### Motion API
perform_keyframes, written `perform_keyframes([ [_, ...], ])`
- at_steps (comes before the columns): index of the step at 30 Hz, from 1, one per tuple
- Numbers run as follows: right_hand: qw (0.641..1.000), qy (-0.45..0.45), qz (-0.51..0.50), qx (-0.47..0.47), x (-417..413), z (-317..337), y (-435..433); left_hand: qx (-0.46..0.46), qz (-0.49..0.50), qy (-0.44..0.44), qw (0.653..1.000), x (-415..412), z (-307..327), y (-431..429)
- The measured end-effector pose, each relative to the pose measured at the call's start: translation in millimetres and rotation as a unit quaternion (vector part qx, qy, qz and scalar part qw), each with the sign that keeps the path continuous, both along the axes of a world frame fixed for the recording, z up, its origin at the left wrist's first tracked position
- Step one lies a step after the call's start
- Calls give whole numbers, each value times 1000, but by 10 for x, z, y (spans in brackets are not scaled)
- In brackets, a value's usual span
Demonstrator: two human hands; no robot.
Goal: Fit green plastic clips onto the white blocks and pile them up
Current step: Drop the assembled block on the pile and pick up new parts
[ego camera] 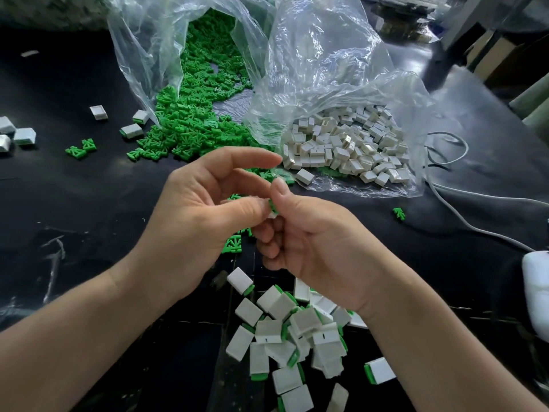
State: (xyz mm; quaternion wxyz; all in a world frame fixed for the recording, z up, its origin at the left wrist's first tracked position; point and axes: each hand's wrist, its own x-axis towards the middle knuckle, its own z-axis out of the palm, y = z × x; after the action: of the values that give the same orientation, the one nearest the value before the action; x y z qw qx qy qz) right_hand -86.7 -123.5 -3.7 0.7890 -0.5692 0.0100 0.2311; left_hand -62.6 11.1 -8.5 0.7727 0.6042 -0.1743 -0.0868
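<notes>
My left hand [205, 209] and my right hand [315, 242] meet at the centre of the view, above the black table. Between their fingertips sits a small white block with a green clip [272, 209] on it; both thumbs pinch it, and most of it is hidden. A heap of loose green clips [190, 123] spills from a clear plastic bag at the back. To its right, a second clear bag holds many bare white blocks [344, 144]. A pile of white blocks fitted with green clips [297, 331] lies just below my hands.
A few fitted blocks [130, 130] lie scattered at the left, with more at the left edge [17, 135]. Stray clips [81, 148] lie on the black table [74, 203]. Grey cables [463, 215] run along the right side, toward a white object [536, 281].
</notes>
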Motion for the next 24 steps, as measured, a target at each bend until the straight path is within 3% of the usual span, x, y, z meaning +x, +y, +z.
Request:
perform_keyframes([
  [17,969,-131,-47,-204,-35,-140,78,-30,2,65,997,10,-52,-29],
  [24,958,-150,-48,-241,-26,-138,80,-32,-1,74,997,23,-52,-33],
])
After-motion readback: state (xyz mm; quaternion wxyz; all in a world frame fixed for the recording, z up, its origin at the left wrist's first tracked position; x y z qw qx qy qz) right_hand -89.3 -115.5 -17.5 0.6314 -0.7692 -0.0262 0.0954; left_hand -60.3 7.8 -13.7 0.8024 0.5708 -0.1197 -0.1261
